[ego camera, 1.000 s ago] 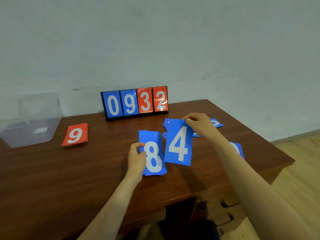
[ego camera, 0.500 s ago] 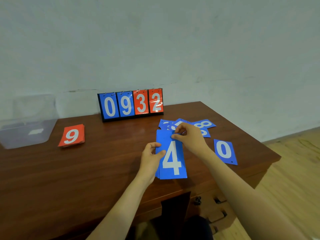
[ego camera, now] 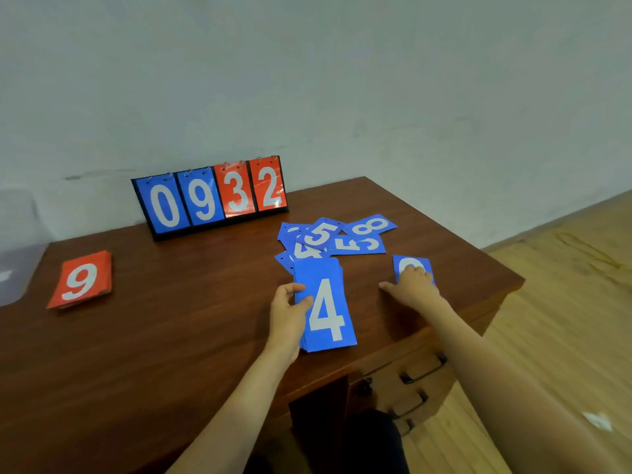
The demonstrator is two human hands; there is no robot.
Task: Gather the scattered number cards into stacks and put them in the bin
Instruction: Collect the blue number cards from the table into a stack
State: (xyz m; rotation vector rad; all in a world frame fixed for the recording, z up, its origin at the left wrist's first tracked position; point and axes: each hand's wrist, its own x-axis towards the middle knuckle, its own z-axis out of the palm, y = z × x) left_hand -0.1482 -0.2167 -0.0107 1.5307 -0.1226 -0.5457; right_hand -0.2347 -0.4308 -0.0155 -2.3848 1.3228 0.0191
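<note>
Blue cards on table [ego camera: 171, 319], in front of scoreboard [ego camera: 210, 196].
Gripping blue stack [ego camera: 325, 309], 4 on top, with left hand [ego camera: 289, 314]: thumb on the face, fingers round the left edge; front-right of scoreboard. Resting right hand [ego camera: 412, 285] on 0 card [ego camera: 412, 265], fingers relaxed, thumb spread, nothing gripped; further right of scoreboard, near table edge. Between scoreboard and blue stack: loose cards [ego camera: 335, 236], overlapping, 5s, 8 and 4 legible. Front-left of scoreboard: red stack [ego camera: 82, 280], 9 up. Far left of scoreboard: bin [ego camera: 17, 268], blurred, at frame edge.
</note>
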